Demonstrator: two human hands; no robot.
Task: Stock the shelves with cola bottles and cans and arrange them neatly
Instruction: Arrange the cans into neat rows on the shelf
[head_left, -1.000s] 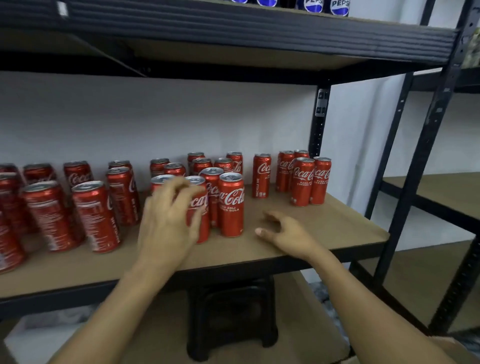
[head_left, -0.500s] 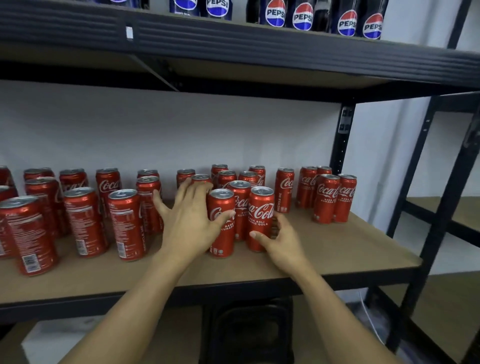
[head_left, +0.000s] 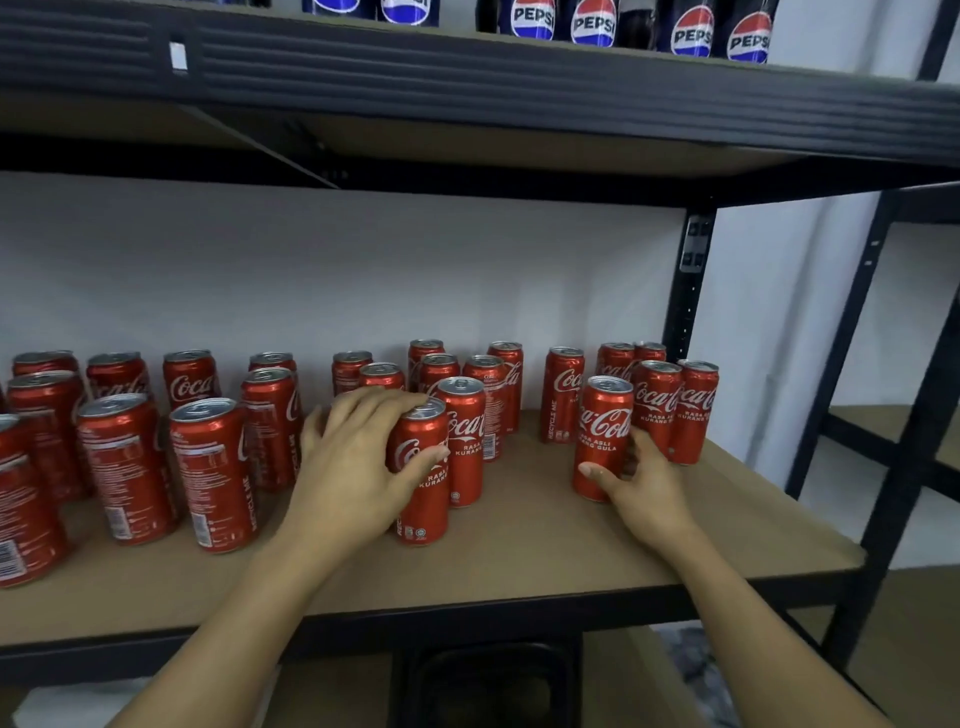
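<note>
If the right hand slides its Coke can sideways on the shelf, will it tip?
Possibly: the Coke can is tall and slim, though the right hand grips it low, which should steady it. Its sealed-looking lid suggests it's full, so fairly heavy.

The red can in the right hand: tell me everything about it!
The red can is tall, slim, shiny metal, with white Coca-Cola script and a silver top. It stands upright on the wooden shelf, close beside two cans at its right. The right hand grips its lower part, thumb in front; the left hand grips another can.
</note>
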